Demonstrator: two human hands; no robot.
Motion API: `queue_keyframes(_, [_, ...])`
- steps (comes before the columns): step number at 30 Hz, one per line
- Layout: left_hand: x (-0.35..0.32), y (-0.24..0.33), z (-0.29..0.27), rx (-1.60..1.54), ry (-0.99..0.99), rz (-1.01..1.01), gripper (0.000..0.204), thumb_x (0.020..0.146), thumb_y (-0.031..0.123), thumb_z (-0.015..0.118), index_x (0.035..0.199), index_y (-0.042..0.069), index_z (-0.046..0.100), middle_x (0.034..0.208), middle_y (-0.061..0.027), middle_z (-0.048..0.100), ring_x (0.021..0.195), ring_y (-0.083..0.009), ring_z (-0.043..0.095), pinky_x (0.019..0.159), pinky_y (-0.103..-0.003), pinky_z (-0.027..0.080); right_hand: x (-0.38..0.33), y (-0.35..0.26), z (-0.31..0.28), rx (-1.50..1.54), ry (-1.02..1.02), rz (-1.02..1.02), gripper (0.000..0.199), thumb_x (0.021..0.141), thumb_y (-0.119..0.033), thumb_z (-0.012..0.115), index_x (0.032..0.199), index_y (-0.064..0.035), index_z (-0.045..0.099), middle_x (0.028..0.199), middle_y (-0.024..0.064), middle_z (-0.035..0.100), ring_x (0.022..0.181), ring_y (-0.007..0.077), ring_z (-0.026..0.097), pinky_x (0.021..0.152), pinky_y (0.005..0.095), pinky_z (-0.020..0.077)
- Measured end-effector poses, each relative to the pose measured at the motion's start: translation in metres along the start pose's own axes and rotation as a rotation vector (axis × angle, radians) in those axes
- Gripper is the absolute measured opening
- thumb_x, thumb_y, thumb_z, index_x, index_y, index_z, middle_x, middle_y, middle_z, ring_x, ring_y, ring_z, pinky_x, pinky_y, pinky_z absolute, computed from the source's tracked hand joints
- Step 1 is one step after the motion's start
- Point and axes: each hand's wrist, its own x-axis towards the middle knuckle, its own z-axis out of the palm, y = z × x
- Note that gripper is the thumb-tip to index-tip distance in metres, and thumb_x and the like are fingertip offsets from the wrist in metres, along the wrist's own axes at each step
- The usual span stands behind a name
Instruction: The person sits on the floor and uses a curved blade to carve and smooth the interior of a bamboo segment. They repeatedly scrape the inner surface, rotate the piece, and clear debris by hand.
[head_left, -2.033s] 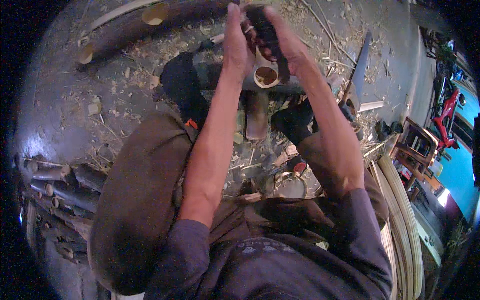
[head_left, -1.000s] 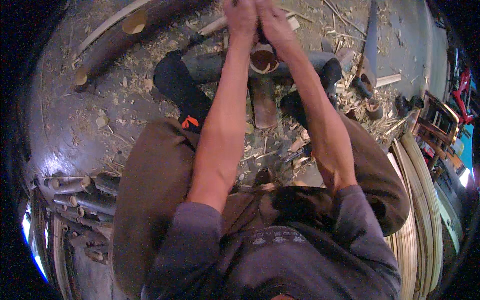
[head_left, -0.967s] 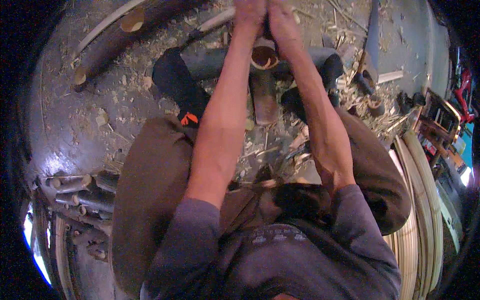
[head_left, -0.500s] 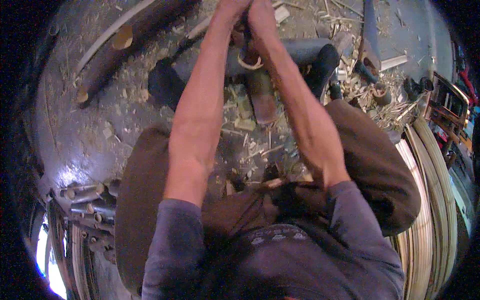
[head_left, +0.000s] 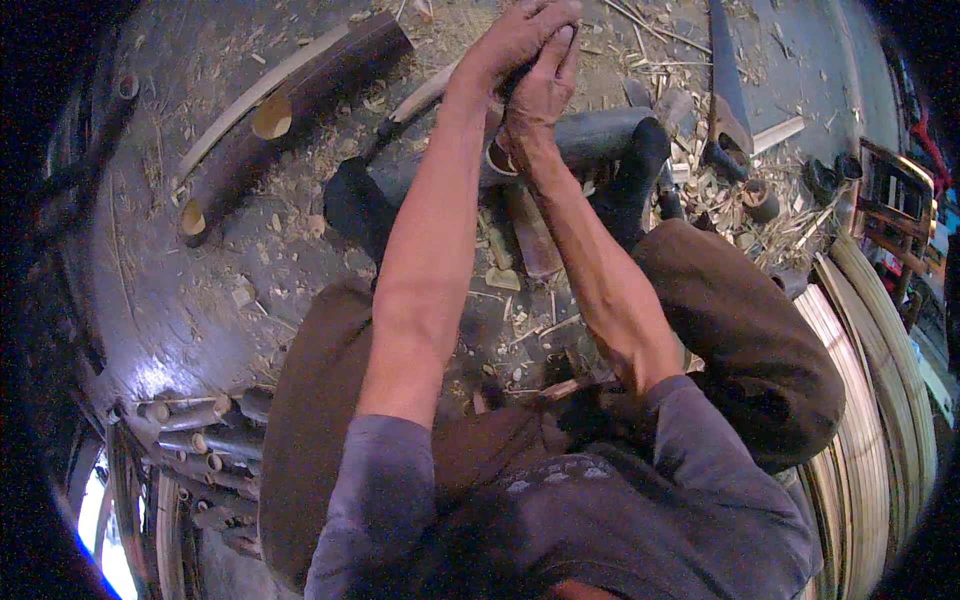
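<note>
Both of my hands are together at the top of the head view, arms stretched forward. My left hand (head_left: 515, 45) is closed, its fingers beside and over those of my right hand (head_left: 540, 95), which is closed too. What they grip is hidden between the palms. Just below the right wrist shows the pale open end of a bamboo tube (head_left: 499, 157). A thick dark bamboo log (head_left: 600, 137) lies crosswise under my forearms, between my two dark-covered feet. A shorter bamboo piece (head_left: 537, 240) lies lengthwise, nearer to me.
Bamboo sections (head_left: 240, 165) and a long pale strip (head_left: 262, 85) lie at left. A handsaw (head_left: 728, 110) rests at right among shavings (head_left: 700, 180). Several bamboo tubes (head_left: 190, 440) are piled at lower left; long split strips (head_left: 870, 390) stack at right.
My joined hands show lower in the picture, nearer to me and slightly to the right. The floor things have shifted downward in view; the pale tube end is now partly behind my right wrist.
</note>
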Motion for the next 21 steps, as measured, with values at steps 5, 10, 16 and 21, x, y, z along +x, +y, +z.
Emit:
queue_keyframes(5, [-0.024,-0.039,-0.032,0.019,0.532,0.114,0.058,0.092,0.042,0.053,0.135,0.004,0.044,0.137,-0.015,0.044,0.126,-0.0289,0.042,0.101,-0.038,0.036,-0.005,0.009,-0.01,-0.581,-0.399,0.378,0.048,0.098,-0.041,0.04,0.128,-0.0048,0.051,0.123,0.0157,0.056,0.114,0.0246,0.052,0.098,0.0346,0.0409])
queue_keyframes(10, [-0.097,-0.073,-0.017,-0.177,1.177,0.444,0.024,0.09,0.02,0.052,0.099,0.0,0.06,0.097,-0.0126,0.06,0.091,-0.0232,0.056,0.083,-0.037,0.046,-0.022,0.022,-0.036,-0.637,-1.385,0.516,0.052,0.093,-0.042,0.048,0.129,-0.0041,0.051,0.127,0.0118,0.055,0.115,0.0222,0.051,0.101,0.0341,0.037])
queue_keyframes(16, [-0.077,-0.018,-0.033,0.263,0.556,0.344,0.027,0.089,0.02,0.044,0.101,0.001,0.058,0.102,-0.015,0.057,0.1,-0.0284,0.054,0.091,-0.04,0.042,-0.033,-0.033,0.004,-0.755,-0.457,0.584,0.056,0.091,-0.045,0.053,0.134,-0.01,0.048,0.125,0.0127,0.057,0.106,0.0184,0.057,0.094,0.0293,0.0436])
queue_keyframes(21, [-0.012,-0.034,-0.047,0.535,0.252,0.463,0.047,0.095,0.04,0.048,0.125,0.004,0.053,0.127,-0.0138,0.053,0.12,-0.027,0.047,0.1,-0.036,0.036,-0.025,-0.01,0.017,-0.449,-0.291,0.126,0.064,0.095,-0.054,0.038,0.142,-0.0107,0.036,0.135,0.0165,0.047,0.119,0.0297,0.048,0.094,0.0356,0.0416])
